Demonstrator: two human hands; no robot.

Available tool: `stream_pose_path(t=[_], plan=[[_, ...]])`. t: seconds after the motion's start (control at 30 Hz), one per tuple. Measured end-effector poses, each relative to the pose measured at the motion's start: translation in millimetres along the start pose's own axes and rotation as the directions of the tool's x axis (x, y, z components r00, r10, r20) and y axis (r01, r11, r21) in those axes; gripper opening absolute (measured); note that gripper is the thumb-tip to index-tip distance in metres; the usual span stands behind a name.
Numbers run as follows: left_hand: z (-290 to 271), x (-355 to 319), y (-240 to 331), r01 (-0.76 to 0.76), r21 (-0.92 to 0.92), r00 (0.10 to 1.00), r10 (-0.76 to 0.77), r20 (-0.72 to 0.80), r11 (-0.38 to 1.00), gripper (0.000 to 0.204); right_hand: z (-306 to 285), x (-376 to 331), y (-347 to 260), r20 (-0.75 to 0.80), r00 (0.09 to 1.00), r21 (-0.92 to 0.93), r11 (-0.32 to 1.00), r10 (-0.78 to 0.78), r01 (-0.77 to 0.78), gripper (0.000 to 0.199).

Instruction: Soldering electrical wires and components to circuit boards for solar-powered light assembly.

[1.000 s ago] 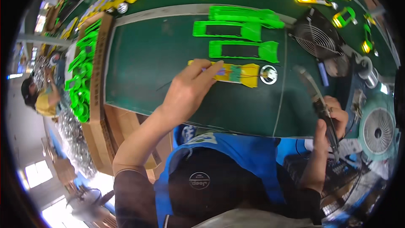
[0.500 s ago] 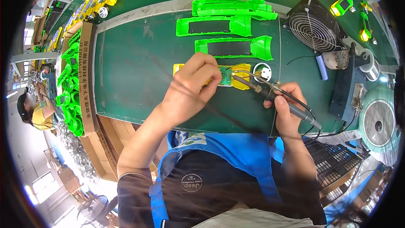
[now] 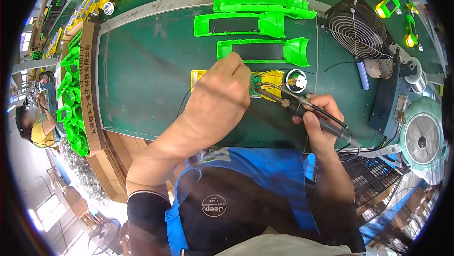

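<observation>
My right hand [image 3: 321, 116] grips a soldering iron [image 3: 326, 126] with a thin metal feed tube alongside it. The tip reaches the small green circuit board [image 3: 256, 84] in a yellow flashlight housing [image 3: 272, 77]. My left hand [image 3: 220, 100] lies over the housing's left part, its fingertips pinched at the board's left edge; whatever they hold is hidden. Thin wires run from the board toward a round lamp head [image 3: 296, 81] with a white centre, right of the housing. A dark wire [image 3: 183, 99] loops out left of my left hand.
Green housing shells [image 3: 250, 51] lie beyond the work. A black fan [image 3: 357, 29], a blue cylindrical cell [image 3: 363, 75] and a solder spool [image 3: 416, 77] stand right. Left is a cardboard box [image 3: 92, 85] of green parts. Further off, a person [image 3: 42, 128] sits.
My left hand has shifted slightly right, its fingers covering more of the board. The iron's tip has moved a little left along the board. The whole view has shifted slightly.
</observation>
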State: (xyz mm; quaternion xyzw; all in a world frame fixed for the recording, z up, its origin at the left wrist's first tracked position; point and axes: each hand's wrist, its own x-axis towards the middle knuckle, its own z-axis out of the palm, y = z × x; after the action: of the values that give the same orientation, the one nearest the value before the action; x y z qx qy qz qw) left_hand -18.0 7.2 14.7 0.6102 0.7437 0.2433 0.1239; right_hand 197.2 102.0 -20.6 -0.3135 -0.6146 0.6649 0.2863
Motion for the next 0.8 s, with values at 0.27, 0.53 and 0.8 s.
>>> stream_pose_path(t=[0.27,0.53,0.8], plan=[[-7.3,4.0,2.6,-0.112,0.06,0.992,0.107,0.073,0.992,0.009,-8.1,6.6,10.9,0.107,0.972,-0.075,0.973,-0.209,0.218,0.018],[-8.1,5.3,3.8,-0.006,0.002,0.997,0.005,0.081,1.0,0.01,-7.9,4.6,7.5,0.061,0.99,0.018,0.992,-0.13,0.129,0.016],[-7.1,6.4,2.0,-0.015,-0.03,0.997,0.017,0.072,0.999,0.012,-6.3,4.4,7.6,0.059,0.996,0.028,0.998,-0.065,0.063,0.017]])
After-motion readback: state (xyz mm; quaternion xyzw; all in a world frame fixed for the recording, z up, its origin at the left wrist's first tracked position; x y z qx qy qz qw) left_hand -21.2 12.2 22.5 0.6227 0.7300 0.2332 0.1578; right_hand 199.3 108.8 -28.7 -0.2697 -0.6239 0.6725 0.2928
